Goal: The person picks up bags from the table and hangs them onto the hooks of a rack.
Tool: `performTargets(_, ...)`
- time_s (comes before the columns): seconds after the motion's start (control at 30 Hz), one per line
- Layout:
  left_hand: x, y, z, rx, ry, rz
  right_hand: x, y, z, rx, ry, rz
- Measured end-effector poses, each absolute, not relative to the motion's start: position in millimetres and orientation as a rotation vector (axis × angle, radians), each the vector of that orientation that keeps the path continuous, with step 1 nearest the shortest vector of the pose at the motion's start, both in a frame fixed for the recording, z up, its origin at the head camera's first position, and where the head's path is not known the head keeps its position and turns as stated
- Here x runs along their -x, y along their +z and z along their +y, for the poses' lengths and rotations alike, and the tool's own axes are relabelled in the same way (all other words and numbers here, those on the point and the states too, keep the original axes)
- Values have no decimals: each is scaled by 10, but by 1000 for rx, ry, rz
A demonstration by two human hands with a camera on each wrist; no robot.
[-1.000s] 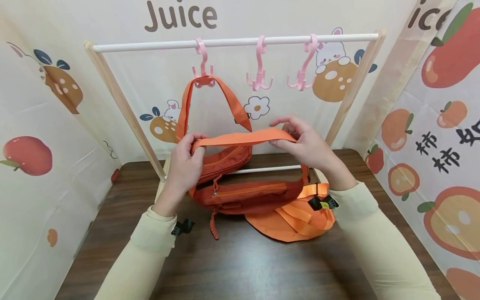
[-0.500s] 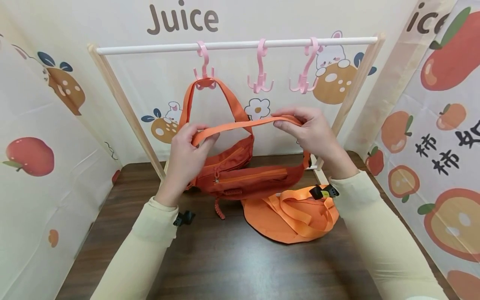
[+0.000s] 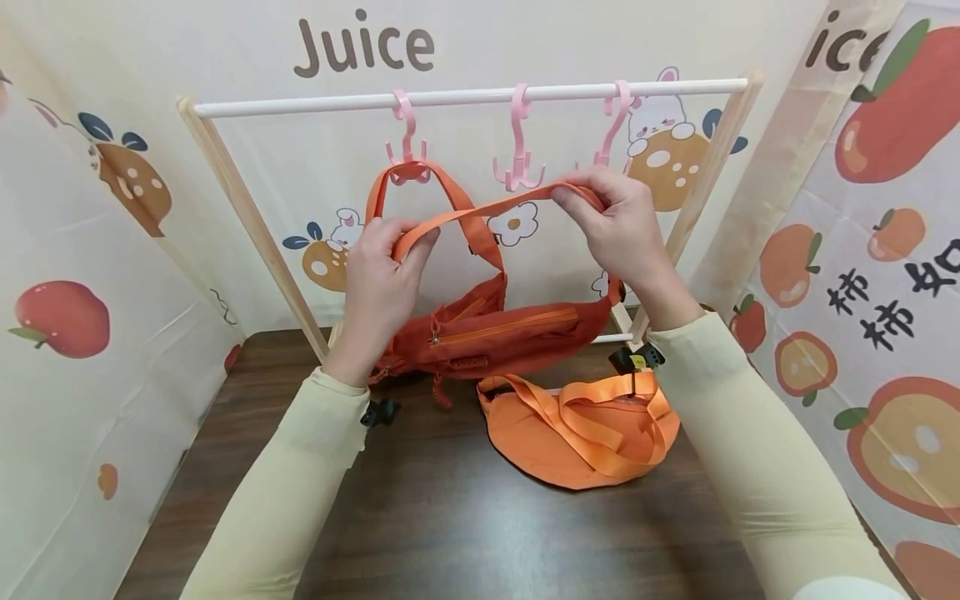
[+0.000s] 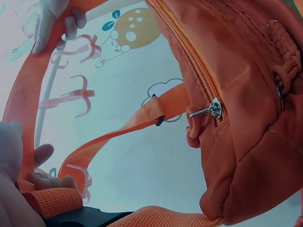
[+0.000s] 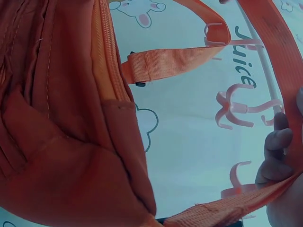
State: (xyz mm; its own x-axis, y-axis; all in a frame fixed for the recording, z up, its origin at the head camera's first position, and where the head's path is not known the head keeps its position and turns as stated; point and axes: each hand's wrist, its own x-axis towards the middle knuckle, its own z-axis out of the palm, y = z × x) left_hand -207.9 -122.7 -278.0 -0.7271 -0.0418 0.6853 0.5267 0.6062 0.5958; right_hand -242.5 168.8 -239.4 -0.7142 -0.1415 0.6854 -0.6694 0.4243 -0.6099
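A red-orange waist bag point(image 3: 525, 333) hangs in the air by its orange strap point(image 3: 491, 207). My left hand point(image 3: 378, 287) pinches the strap's left part, and my right hand point(image 3: 626, 225) pinches its right part, higher up. Slack-free, the strap runs between both hands in front of the rack. In the left wrist view the bag's zipper pull point(image 4: 208, 109) and a dark buckle point(image 4: 85, 217) show. Another red-orange bag hangs from the left pink hook point(image 3: 407, 125) by its strap point(image 3: 453, 190); the held bag covers most of its body.
A rack with a white rod point(image 3: 300, 105) and wooden posts point(image 3: 247, 221) stands at the back. A middle pink hook point(image 3: 518, 137) and a right pink hook point(image 3: 618, 117) carry nothing. A brighter orange waist bag point(image 3: 540, 446) lies on the dark wooden table point(image 3: 427, 517).
Both hands have raised the strap, the right hand higher than the left. The held bag has risen away from the table, uncovering more of the orange bag lying there.
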Motion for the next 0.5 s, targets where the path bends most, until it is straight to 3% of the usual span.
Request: performTargets(0.5, 2257, -2554, -1117, 252, -991, -2236, 2627, -2213, 1621, -581, 1214, -2095)
